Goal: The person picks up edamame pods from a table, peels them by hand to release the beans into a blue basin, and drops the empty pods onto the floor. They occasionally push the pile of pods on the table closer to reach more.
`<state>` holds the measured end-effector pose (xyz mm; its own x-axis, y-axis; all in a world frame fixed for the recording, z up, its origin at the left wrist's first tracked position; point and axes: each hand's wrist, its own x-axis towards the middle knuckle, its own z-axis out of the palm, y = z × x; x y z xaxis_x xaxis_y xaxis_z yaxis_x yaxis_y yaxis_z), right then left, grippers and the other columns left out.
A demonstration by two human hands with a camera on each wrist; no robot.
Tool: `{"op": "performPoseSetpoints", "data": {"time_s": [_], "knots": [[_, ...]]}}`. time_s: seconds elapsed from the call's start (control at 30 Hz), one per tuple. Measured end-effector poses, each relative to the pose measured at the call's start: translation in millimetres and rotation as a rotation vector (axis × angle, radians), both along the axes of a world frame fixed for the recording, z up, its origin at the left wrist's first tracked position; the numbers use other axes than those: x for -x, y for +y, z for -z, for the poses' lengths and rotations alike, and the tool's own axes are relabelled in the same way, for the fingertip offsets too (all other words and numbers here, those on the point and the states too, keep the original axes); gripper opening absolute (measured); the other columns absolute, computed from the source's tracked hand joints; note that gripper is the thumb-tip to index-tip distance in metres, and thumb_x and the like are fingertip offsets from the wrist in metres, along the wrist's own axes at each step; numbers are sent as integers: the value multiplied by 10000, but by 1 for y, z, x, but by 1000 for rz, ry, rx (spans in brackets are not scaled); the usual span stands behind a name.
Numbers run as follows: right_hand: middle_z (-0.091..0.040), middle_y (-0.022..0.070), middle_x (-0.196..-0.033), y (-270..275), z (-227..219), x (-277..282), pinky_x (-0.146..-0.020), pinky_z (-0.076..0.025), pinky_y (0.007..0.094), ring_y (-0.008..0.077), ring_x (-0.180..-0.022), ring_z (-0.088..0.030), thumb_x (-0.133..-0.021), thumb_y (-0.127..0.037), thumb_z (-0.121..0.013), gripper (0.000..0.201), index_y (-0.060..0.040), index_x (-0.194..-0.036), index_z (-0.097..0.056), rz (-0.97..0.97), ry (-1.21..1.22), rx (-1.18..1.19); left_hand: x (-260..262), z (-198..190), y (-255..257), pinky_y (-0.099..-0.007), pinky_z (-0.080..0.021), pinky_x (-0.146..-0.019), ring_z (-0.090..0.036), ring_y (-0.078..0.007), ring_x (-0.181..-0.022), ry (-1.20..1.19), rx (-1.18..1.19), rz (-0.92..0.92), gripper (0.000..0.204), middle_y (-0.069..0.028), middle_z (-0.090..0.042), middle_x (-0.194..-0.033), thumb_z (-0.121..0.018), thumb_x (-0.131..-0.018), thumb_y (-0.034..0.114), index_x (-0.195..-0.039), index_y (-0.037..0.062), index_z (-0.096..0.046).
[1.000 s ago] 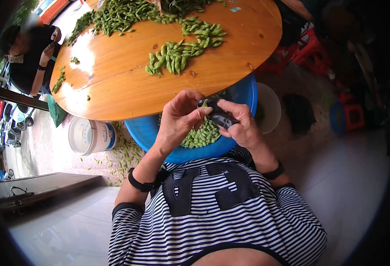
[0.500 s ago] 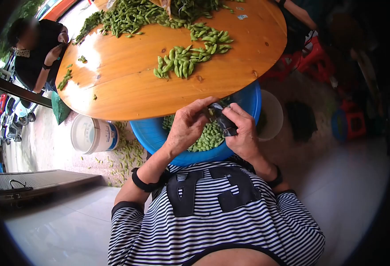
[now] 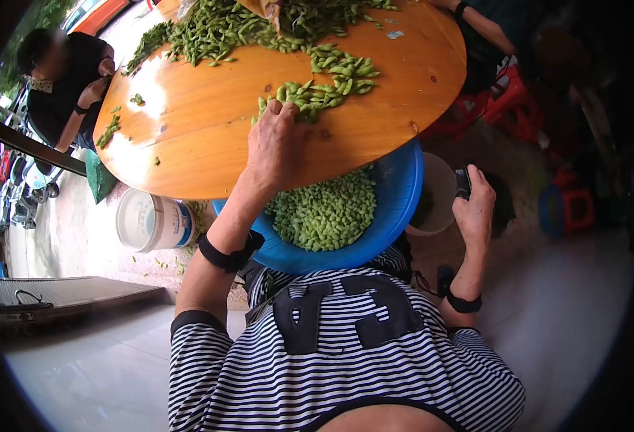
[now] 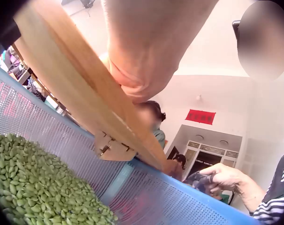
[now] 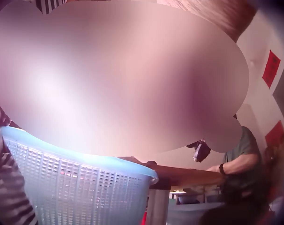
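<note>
My left hand [image 3: 274,144] reaches over the wooden table [image 3: 209,137], its fingertips at the near end of a small row of green soybean pods [image 3: 346,81]. Whether it pinches a pod I cannot tell. Off to the right, beyond the basket's rim, my right hand [image 3: 475,209] grips a small black hand-held device [image 3: 463,183]. In the left wrist view the same device [image 4: 198,182] looks dark and glossy. Between my arms sits a blue mesh basket [image 3: 412,194] holding many shelled green beans [image 3: 324,212]. A blur covers much of the right wrist view.
A larger pod heap [image 3: 223,32] lies at the table's far side. White buckets stand left [image 3: 133,223] and right [image 3: 436,183] of the basket. Red stools [image 3: 515,101] are at right. A person in black [image 3: 72,86] sits at left; another person's arm [image 3: 486,25] is at upper right.
Both hands were together over the basket at the black device. My left hand has moved forward onto the table's pods; my right hand has swung right, still holding the device.
</note>
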<state>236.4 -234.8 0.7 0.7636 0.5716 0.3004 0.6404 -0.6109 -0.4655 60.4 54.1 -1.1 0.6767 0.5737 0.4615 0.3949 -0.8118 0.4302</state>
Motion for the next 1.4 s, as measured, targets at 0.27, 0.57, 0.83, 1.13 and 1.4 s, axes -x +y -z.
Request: {"op": "performPoseSetpoints", "data": {"time_s": [0.27,0.57,0.83,1.13,1.4], "knots": [[-593,181,-835,52,-13,39,-687,-461,315,310,-746,-593,-719,79,-534,333,37,-1045,-588,-453,298,-318,20,3,5,-336,-510,-716,-615,-238,-836,-162,98,0,156,-81,-615,-947,-697,-801,91,-953,59,-712],[-582,21,-866,80,-17,71,-698,-415,188,66,-782,-512,-670,110,-444,519,67,-1173,-566,-636,967,-450,32,-14,-64,-174,-312,-435,-427,9,-506,-408,1120,386,116,40,-620,-748,-655,-883,63,-994,32,-660],[-607,50,-931,75,0,72,-804,-438,202,87,-871,-544,-685,123,-469,481,101,-1159,-552,-642,982,-479,35,-13,-73,-204,-359,-467,-455,-31,-521,-281,1319,297,85,31,-544,-625,-612,-902,38,-944,-34,-629],[-594,33,-877,76,0,69,-669,-444,198,80,-745,-540,-718,116,-463,435,80,-1134,-584,-710,968,-498,37,-7,-71,-196,-320,-429,-456,-53,-488,-332,1489,410,40,-13,-600,-709,-626,-880,25,-911,1,-637],[-496,-27,-750,73,5,67,-492,-326,152,10,-589,-401,-737,76,-427,453,27,-1152,-602,-795,1496,-655,33,-2,-82,-210,-344,-486,-463,-45,-570,-344,1494,481,119,20,-562,-704,-693,-861,116,-850,33,-609]]}}
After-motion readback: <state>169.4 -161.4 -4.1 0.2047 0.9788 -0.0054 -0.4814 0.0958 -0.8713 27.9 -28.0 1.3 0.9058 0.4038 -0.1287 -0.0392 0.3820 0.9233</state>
